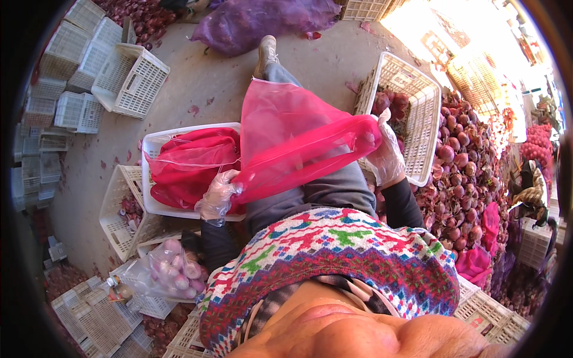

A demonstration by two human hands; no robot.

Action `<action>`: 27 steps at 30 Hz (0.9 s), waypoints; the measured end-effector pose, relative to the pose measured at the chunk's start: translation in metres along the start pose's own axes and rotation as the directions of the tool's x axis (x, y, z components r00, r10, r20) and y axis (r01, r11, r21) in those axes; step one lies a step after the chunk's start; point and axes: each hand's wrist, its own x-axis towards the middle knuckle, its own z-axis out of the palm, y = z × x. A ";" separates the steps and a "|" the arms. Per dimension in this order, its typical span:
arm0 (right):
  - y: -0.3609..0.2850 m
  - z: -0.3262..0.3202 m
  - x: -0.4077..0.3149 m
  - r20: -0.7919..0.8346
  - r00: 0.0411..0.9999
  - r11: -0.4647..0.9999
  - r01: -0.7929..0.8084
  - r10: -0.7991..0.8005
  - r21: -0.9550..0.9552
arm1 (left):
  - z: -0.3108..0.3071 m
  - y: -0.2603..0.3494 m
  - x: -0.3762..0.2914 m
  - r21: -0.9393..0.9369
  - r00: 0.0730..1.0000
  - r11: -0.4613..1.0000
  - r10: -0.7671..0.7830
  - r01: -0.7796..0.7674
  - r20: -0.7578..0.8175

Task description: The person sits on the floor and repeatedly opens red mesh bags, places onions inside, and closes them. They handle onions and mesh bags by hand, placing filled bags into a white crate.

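Note:
A pink mesh bag [291, 156] is stretched across my lap, its wide end spread over my lower leg. My left hand [217, 197], in a clear plastic glove, grips a gathered edge of it. At the other side my right hand [388, 156], gloved too, holds the bag's far end; a rounded shape shows through the mesh there, and I cannot tell what it is. Beside my left hand stands a white plastic tub [147, 174] full of folded red mesh bags [192, 179]. A white slatted crate [423, 129] with several red onions [394, 105] is just beyond my right hand.
Loose red onions [456, 170] are heaped at the right. A filled purple mesh sack [268, 22] lies ahead. Stacked white crates [67, 49] stand at the left. Near my left elbow are a clear bag of onions [179, 273] and a crate with onion scraps [112, 223].

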 end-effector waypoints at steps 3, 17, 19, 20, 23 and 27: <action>0.003 -0.008 0.004 0.023 0.994 0.943 0.105 -0.103 -0.315 | -0.004 -0.002 0.000 -0.164 0.979 0.987 0.031 0.003 0.203; 0.012 -0.003 -0.023 -0.129 0.906 0.453 -0.321 0.404 -0.832 | 0.006 0.001 0.008 -0.696 0.859 0.504 0.277 -0.511 -0.431; 0.011 0.002 -0.019 -0.044 0.959 0.327 -0.138 0.279 -0.935 | -0.002 0.000 0.007 -0.703 0.894 0.553 0.247 -0.447 -0.375; 0.006 0.002 -0.014 -0.007 0.965 0.207 -0.063 0.261 -0.976 | -0.005 -0.005 0.005 -0.723 0.903 0.544 0.304 -0.425 -0.302; -0.002 -0.003 -0.002 0.164 0.982 -0.129 0.152 -0.089 -0.980 | -0.017 -0.029 -0.010 -0.454 0.941 0.833 0.213 -0.315 -0.263; -0.003 -0.018 0.008 -0.089 0.961 0.780 0.155 -0.261 -0.606 | -0.032 -0.059 -0.005 0.362 0.952 0.899 0.295 -0.248 -0.082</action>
